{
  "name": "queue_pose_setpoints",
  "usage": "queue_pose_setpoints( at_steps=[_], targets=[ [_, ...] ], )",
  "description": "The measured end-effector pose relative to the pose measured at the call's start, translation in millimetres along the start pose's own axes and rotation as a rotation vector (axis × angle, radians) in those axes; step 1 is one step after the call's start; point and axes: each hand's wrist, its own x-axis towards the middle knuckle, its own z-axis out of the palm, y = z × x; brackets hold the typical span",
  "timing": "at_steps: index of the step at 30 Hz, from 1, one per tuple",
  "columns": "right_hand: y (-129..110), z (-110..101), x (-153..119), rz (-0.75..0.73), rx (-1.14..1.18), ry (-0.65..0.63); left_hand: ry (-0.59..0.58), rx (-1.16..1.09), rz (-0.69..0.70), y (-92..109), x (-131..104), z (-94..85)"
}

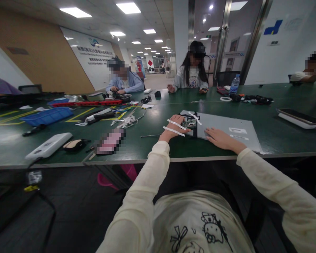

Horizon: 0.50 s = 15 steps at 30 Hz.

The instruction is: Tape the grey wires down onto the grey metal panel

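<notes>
Panel (226, 128) lies flat, long axis left-right; right hand (221, 137) pressing open-fingered, left hand (175, 127) fingers curled.

Hidden and unclear parts
The left hand (175, 127) covers part of the small circuit board (189, 123); a pixelated pink object (111, 141) on the surface (274, 137) stays unreadable.

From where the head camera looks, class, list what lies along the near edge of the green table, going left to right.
White case → black pouch → pink blurred item → left hand with white strips stuck on it → circuit board → right hand → grey panel.
</notes>
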Motion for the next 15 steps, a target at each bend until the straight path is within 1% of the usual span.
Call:
queue_pose_setpoints(
  at_steps=[4, 6, 8, 10, 12, 13, 15],
  targets=[
    [-18.8, -9.3, -4.7, -0.147, 0.088, 0.008, 0.059, -0.004, 0.000, 0.7, 0.9, 0.3],
    [-26.4, -11.9, -5.8, -0.203, 0.136, 0.007, 0.084, -0.013, -0.024, 2.5, 0.8, 0.5],
    [-32.4, -13.9, -6.1, -0.243, 0.166, 0.009, 0.072, -0.014, -0.048, 5.1, 0.7, 1.3],
    [-36.7, -16.1, -6.2, -0.266, 0.163, 0.019, 0.031, 0.002, -0.059, 7.9, 0.3, 3.1],
    [-39.2, -18.8, -7.3, -0.252, 0.134, 0.033, -0.004, 0.030, -0.056, 10.1, -0.5, 5.9],
    [-39.5, -20.2, -8.5, -0.216, 0.114, 0.044, -0.016, 0.042, -0.051, 10.9, -1.1, 7.6],
    [-37.6, -22.5, -12.5, -0.084, 0.062, 0.096, -0.031, 0.056, -0.033, 11.9, -2.7, 11.0]
  ],
)
